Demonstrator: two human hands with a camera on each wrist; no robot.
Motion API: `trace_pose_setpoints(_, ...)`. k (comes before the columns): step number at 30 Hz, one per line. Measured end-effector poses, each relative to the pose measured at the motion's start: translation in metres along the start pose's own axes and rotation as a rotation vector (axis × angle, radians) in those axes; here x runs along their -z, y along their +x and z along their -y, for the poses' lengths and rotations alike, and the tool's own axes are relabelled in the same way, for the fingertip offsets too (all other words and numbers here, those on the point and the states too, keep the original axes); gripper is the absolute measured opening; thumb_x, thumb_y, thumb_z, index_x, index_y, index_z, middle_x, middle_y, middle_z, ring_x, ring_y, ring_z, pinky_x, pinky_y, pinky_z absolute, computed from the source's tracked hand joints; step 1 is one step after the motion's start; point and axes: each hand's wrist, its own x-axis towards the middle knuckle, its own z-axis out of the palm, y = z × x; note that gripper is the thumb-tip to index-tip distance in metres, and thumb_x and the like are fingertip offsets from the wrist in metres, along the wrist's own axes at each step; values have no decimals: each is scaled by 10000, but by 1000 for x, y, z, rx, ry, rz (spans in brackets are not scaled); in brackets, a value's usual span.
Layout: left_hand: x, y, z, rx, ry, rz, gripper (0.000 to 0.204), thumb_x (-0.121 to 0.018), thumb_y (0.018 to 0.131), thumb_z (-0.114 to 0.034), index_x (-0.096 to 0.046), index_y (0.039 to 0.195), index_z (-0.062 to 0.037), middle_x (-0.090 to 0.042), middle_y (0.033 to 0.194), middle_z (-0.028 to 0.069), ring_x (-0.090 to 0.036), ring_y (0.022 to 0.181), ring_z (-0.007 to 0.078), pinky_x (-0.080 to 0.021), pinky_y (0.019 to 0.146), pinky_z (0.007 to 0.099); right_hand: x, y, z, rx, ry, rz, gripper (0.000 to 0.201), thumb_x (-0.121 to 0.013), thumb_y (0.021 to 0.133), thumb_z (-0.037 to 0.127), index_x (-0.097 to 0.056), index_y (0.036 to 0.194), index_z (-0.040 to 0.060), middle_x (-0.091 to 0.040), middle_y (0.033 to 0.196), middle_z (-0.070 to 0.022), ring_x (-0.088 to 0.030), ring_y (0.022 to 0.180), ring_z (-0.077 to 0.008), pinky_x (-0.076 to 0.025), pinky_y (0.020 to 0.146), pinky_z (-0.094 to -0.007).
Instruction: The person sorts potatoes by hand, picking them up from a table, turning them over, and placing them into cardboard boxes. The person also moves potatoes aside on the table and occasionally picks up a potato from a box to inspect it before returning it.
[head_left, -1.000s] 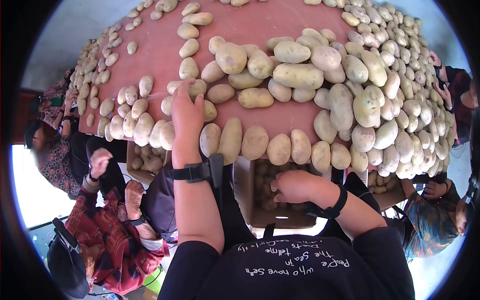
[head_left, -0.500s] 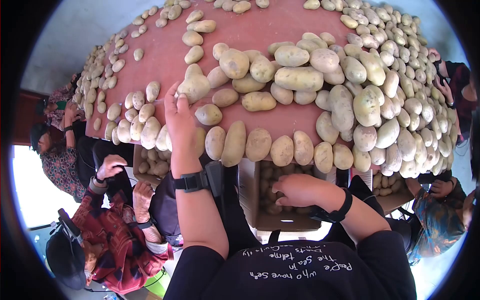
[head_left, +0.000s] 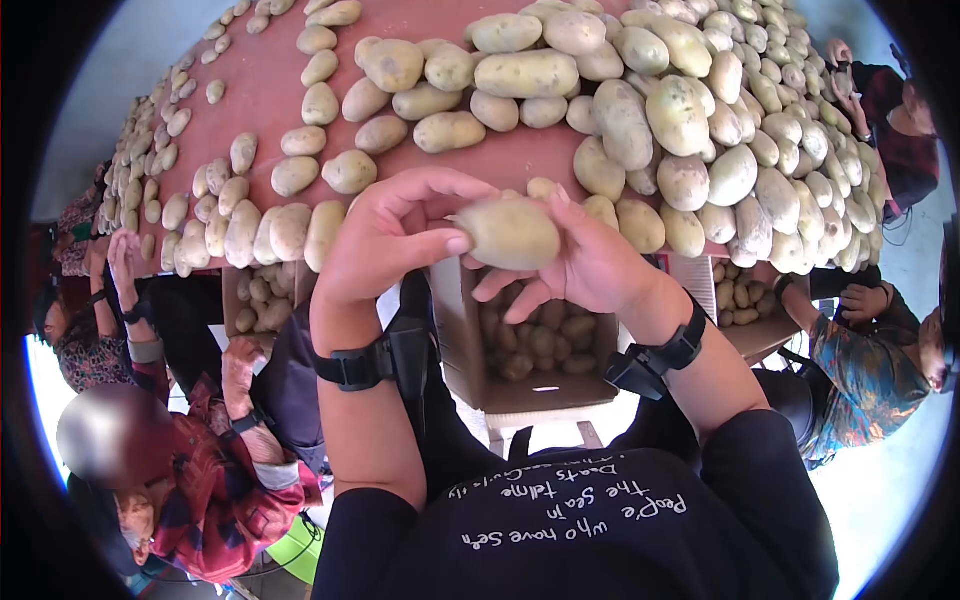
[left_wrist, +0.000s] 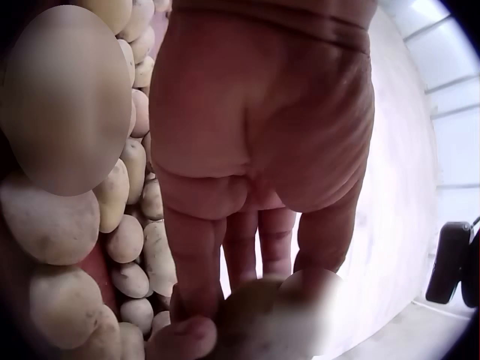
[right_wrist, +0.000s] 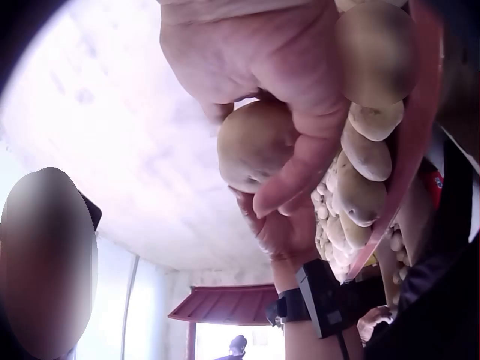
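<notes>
Both hands meet on one pale yellow potato (head_left: 512, 236), held up in front of the table's near edge. From its left side my left hand (head_left: 385, 235) grips it, thumb on the near face and fingers reaching over behind. My right hand (head_left: 600, 262) holds the other end, its lower fingers curled beneath. In the right wrist view the potato (right_wrist: 255, 146) sits between the fingers of both hands, with small dark marks on its skin. Only part of the potato (left_wrist: 259, 319) shows, blurred, at the bottom of the left wrist view.
Potatoes (head_left: 526, 74) lie in heaps and rows on the red table (head_left: 240, 90), densest at the right. Below the hands stands a cardboard box (head_left: 540, 395) holding potatoes; other boxes flank it. People sit at both sides, one in a red patterned shirt (head_left: 220, 510).
My left hand has come back from the potatoes on the table with a potato. My right hand has risen from over the box to meet it. The head view has shifted.
</notes>
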Motion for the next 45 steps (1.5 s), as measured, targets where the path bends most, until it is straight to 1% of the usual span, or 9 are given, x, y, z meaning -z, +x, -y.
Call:
trace_pose_setpoints(5,9,-14,-5,-63,121,-348,347,-655,886,-42,-593,1220,27,-684,1085,113,-655,1021,192,-528,920,338,3,-19,-8,-261,-597,-34,351,-617,950,324,-625,1224,105,-637,1111,-32,-621,940,-107,-541,653,-246)
trace_pose_setpoints(10,54,-29,2,-35,825,-929,257,-644,884,-48,-648,1129,29,-698,1058,104,-663,972,172,-518,864,291,19,-26,-38,-226,-1216,139,329,-687,874,237,-663,1174,104,-617,1052,-101,-608,1002,-259,-473,911,-366)
trace_pose_setpoints(13,61,-30,3,147,1058,-977,262,-671,864,-59,-669,1121,-12,-704,999,68,-657,877,140,-515,839,289,21,-25,-48,-303,-1514,129,305,-655,881,248,-662,1135,79,-611,1038,-140,-615,989,-328,-486,885,-398)
trace_pose_setpoints(15,60,-26,5,137,1254,-931,342,-718,769,-86,-680,1108,-63,-677,982,140,-645,917,278,-503,810,384,14,-22,-45,-497,-1653,100,301,-638,887,260,-660,1115,65,-613,1059,-156,-617,988,-353,-491,871,-418)
trace_pose_setpoints(31,60,8,19,563,1457,-929,646,-771,743,-273,-542,1311,-67,-581,1244,236,-590,1093,389,-481,934,464,7,-4,-44,-499,-1568,134,376,-609,908,292,-625,1191,45,-608,1138,-177,-615,1050,-353,-493,887,-445)
trace_pose_setpoints(37,66,6,16,149,1246,-1041,613,-791,722,-179,-559,1281,-87,-595,1191,173,-602,1089,323,-480,950,444,6,-10,-41,-411,-1550,112,347,-597,921,267,-625,1175,31,-616,1114,-166,-633,996,-350,-505,859,-428)
trace_pose_setpoints(41,42,4,-3,-170,494,-711,725,-791,694,-63,-489,1352,-28,-555,1250,84,-539,1180,190,-454,1014,334,3,-10,-25,-92,-1231,97,318,-599,932,247,-618,1138,7,-647,1034,-176,-638,954,-335,-502,843,-400)
trace_pose_setpoints(42,28,7,-9,-203,477,-609,749,-797,682,-60,-481,1360,-29,-549,1265,88,-538,1185,194,-454,1015,338,6,-10,-20,-83,-1146,90,371,-548,987,290,-579,1242,22,-664,1038,-122,-663,921,-208,-524,818,-328)
trace_pose_setpoints(45,-15,16,-11,-232,457,-338,822,-821,635,-53,-470,1378,-38,-533,1307,94,-538,1193,200,-451,1021,352,6,-13,-7,-46,-372,-99,552,-500,1013,394,-419,1398,7,-585,1202,-141,-625,1048,-226,-555,857,-366)
